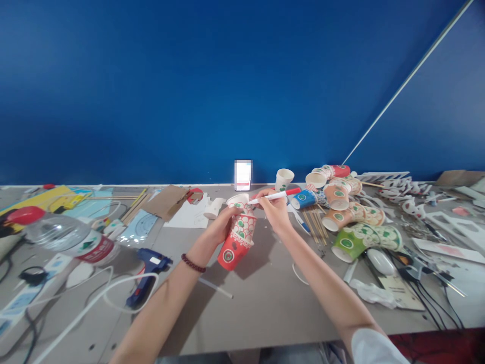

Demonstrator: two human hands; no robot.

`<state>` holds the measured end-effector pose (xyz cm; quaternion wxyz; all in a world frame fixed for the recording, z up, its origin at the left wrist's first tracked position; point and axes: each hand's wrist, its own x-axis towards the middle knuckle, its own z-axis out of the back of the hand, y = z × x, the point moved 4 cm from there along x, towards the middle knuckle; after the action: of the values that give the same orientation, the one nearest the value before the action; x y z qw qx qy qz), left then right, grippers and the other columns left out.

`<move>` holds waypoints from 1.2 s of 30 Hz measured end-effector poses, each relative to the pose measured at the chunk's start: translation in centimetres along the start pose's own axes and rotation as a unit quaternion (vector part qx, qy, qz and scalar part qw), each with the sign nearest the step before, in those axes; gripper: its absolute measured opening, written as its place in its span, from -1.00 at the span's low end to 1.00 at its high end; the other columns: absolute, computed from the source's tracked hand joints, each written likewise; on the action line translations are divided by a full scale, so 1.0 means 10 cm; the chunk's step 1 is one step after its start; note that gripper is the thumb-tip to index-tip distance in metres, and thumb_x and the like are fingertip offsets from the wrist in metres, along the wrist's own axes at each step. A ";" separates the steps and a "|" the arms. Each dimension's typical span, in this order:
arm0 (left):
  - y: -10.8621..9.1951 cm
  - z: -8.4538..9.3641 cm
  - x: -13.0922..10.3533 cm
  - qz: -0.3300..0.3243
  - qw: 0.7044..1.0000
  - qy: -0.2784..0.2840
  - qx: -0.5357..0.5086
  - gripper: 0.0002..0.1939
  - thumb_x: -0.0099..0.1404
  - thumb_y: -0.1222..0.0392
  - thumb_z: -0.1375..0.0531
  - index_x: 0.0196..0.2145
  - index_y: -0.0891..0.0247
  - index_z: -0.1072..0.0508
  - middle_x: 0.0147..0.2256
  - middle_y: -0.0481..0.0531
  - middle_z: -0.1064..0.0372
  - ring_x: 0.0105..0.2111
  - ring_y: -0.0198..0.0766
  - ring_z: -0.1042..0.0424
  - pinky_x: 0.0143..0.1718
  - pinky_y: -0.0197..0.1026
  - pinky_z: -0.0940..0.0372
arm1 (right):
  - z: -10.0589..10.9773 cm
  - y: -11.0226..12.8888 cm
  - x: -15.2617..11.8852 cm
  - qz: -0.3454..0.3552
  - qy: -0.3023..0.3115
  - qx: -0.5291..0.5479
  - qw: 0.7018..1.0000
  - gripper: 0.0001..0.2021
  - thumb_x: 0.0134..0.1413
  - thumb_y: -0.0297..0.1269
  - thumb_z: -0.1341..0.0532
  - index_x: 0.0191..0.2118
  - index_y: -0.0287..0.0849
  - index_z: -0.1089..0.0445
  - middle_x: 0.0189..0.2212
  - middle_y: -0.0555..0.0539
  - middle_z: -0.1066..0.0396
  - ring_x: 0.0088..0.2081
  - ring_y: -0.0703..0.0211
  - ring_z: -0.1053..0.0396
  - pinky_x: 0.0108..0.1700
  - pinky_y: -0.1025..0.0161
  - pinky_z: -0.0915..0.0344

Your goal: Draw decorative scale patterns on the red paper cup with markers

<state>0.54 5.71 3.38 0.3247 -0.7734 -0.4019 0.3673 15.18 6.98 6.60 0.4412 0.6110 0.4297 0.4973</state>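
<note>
My left hand (pixel 223 222) is closed around a red-and-white patterned stack of paper cups (pixel 242 230), tilted so the red base points down toward me. In my right hand (pixel 272 206) is a white marker with a red end (pixel 278 195), held like a pen. Its tip meets or nearly meets the upper white part of the cups; the exact contact is too small to tell. A small white paper cylinder (pixel 213 208) lies just left of the cups. Behind, against the blue wall, a phone (pixel 243 175) stands upright with its screen lit.
At right lie blue (pixel 303 198), orange and green paper cups (pixel 348 243), with wooden sticks (pixel 315 225) beside them. A white cup (pixel 284 178) stands near the wall. At left are a blue glue gun (pixel 146 275), a plastic bottle (pixel 71 237), a power strip (pixel 34 303) and loose cables.
</note>
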 end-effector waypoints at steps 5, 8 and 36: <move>0.01 0.03 0.02 0.001 1.000 -0.001 0.004 -0.75 0.04 0.19 -0.25 -0.29 0.35 -0.44 -0.44 0.12 -0.47 -0.45 -0.14 -0.46 -0.36 -0.13 -0.35 | 0.01 -0.01 0.00 -0.004 -0.003 0.001 1.000 -0.97 -0.17 -0.33 -0.16 -0.51 -0.14 -0.33 -0.53 0.03 -0.41 -0.40 0.15 -0.44 -0.29 0.22 -0.39; 0.01 0.04 0.03 0.003 1.000 0.004 0.005 -0.73 0.04 0.19 -0.25 -0.27 0.34 -0.44 -0.42 0.14 -0.47 -0.44 -0.13 -0.47 -0.35 -0.12 -0.36 | 0.02 -0.02 0.00 -0.003 -0.007 0.005 1.000 -0.97 -0.17 -0.34 -0.16 -0.50 -0.13 -0.34 -0.54 0.04 -0.40 -0.40 0.16 -0.44 -0.30 0.22 -0.40; -0.03 -0.02 -0.01 -0.011 0.999 0.040 -0.008 -0.54 0.04 0.21 -0.24 -0.06 0.32 -0.43 -0.43 0.10 -0.46 -0.34 -0.07 -0.48 -0.25 -0.07 -0.36 | 0.02 0.04 -0.01 -0.013 0.005 0.021 1.000 -0.97 -0.17 -0.33 -0.13 -0.54 -0.11 -0.27 -0.61 0.06 -0.33 -0.37 0.07 -0.50 -0.37 0.24 -0.39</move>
<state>0.55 5.76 3.72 0.3384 -0.7856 -0.3998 0.3294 15.40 6.76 6.95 0.4328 0.6116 0.4503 0.4857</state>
